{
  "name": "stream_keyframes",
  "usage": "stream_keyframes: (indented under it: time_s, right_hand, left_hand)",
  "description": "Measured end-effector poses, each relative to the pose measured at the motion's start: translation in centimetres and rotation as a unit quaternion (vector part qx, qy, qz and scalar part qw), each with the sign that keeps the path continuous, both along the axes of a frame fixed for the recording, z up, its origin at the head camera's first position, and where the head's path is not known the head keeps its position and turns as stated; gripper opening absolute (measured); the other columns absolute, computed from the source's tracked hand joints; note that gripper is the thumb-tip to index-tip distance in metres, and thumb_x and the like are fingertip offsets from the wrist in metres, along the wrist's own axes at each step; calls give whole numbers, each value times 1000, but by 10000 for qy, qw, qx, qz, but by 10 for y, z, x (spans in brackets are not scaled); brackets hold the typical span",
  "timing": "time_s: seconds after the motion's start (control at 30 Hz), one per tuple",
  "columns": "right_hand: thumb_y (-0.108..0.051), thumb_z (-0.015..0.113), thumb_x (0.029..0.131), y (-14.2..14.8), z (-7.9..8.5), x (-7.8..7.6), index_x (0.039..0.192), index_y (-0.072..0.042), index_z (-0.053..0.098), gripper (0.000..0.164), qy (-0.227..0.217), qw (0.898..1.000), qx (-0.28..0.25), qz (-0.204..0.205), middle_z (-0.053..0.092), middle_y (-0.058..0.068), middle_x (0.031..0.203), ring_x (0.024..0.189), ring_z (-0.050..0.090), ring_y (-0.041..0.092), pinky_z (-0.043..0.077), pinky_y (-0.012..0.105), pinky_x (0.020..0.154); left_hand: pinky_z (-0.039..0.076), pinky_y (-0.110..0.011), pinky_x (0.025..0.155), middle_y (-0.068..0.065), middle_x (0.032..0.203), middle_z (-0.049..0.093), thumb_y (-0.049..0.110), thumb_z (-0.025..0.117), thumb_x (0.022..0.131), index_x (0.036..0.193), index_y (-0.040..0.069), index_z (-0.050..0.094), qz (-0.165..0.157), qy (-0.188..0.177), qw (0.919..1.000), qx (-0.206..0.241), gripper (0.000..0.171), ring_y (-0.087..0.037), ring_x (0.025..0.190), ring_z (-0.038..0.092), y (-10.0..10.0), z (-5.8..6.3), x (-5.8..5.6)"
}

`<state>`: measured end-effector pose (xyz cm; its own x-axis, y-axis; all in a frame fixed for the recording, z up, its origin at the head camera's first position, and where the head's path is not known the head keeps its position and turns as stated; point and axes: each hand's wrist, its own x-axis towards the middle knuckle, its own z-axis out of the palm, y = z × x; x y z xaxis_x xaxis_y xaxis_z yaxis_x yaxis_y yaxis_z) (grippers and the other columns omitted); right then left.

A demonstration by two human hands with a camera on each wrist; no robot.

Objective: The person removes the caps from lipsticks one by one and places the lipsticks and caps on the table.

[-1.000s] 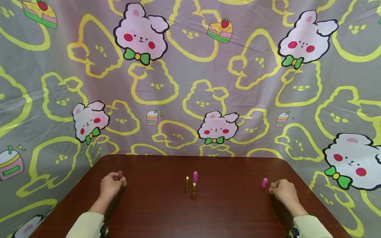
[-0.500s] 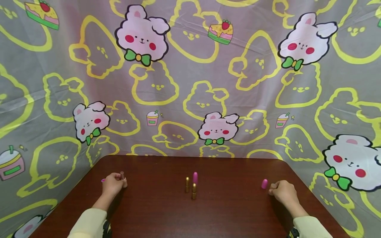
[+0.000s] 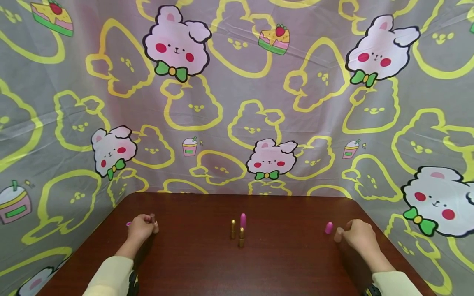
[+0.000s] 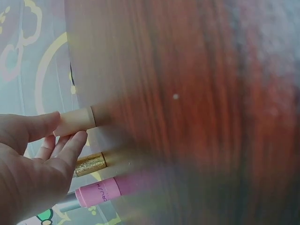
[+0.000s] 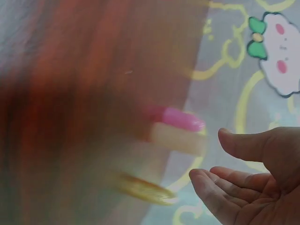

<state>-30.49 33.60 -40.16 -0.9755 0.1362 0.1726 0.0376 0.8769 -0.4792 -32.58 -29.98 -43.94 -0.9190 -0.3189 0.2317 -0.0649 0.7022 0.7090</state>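
My left hand is at the table's left side and pinches an upright beige tube between thumb and fingers. A gold glitter tube and a pink lipstick tube with a silver end stand beside it. On the right, my right hand has its thumb and fingers apart, a small gap from a beige cap. A pink round-topped cap stands close to that one. The gold piece in the right wrist view is hidden behind my hand in the head view.
Two gold tubes and a taller pink tube stand together mid-table. A patterned cloth hangs behind and beside the brown table.
My right hand has drawn back to the right from the beige cap, which now shows. My left hand has shifted slightly right, with the pink tube's end now visible behind it.
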Motion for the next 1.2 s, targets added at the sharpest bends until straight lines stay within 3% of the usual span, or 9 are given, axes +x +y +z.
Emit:
stream_keyframes:
  time_s: [0.1, 0.17, 0.3, 0.4, 0.53, 0.63, 0.87, 1.2]
  right_hand:
    - [-18, 74, 83, -8, 12, 1, 100, 18, 62, 41, 28, 10000, 41, 22, 63, 32, 96, 79, 59, 38, 50, 48, 63]
    - [-18, 74, 84, -16, 18, 2, 106, 18, 60, 45, 37, 10000, 1, 80, 66, 29, 94, 83, 60, 40, 51, 50, 67]
    - [-16, 73, 86, -37, 25, 7, 111, 17, 59, 44, 201, 9991, -258, 252, 69, 22, 87, 74, 65, 32, 52, 48, 66]
    - [-13, 74, 85, -55, 25, 9, 110, 16, 60, 40, 464, 9974, -302, 455, 68, 23, 91, 72, 66, 30, 54, 46, 64]
    - [-13, 76, 84, -80, 23, 8, 107, 11, 64, 36, 613, 9954, -279, 683, 68, 23, 98, 86, 66, 36, 52, 51, 69]
    - [-15, 78, 82, -97, 20, 6, 106, 7, 66, 34, 587, 9938, -430, 842, 70, 17, 95, 86, 66, 33, 50, 55, 73]
    - [-8, 80, 78, -133, 6, -1, 98, 4, 69, 26, 795, 9816, -958, 1445, 71, 14, 91, 79, 68, 25, 56, 40, 69]
    - [-7, 80, 78, -178, -3, -3, 96, 0, 70, 22, 606, 9703, -1251, 1981, 70, 10, 90, 78, 66, 20, 56, 38, 69]
  left_hand:
    - [44, -48, 75, -21, 80, 64, 7, 67, 74, 89, -14, 57, -40, 28, 10000, 18, 28, -39, 81, 58, -1, 1, 1]
    - [44, -48, 76, -23, 80, 64, 6, 67, 74, 90, -15, 57, -66, 60, 10000, 26, 28, -40, 82, 58, -1, 2, 2]
    - [44, -49, 78, -23, 81, 64, 5, 68, 75, 91, -16, 56, -62, 59, 9999, 57, 29, -40, 83, 58, -1, 2, 3]
    - [44, -47, 76, -22, 80, 64, 4, 70, 74, 90, -15, 57, -48, 71, 9999, 68, 28, -39, 81, 59, -1, 0, 3]
    - [44, -42, 73, -20, 77, 65, 4, 71, 73, 87, -14, 58, -38, 107, 9999, 88, 26, -37, 79, 59, -1, -2, 1]
    - [44, -41, 72, -19, 76, 65, 3, 71, 72, 86, -13, 59, -31, 114, 9999, 97, 25, -37, 78, 59, 0, -4, 0]
    - [42, -49, 78, -19, 74, 65, 4, 70, 73, 86, -15, 60, -93, 170, 9998, -50, 26, -39, 78, 59, 1, -1, 2]
    - [38, -56, 87, -23, 78, 65, 4, 70, 73, 86, -16, 59, -58, 172, 9998, -62, 27, -42, 81, 59, -1, -1, 2]
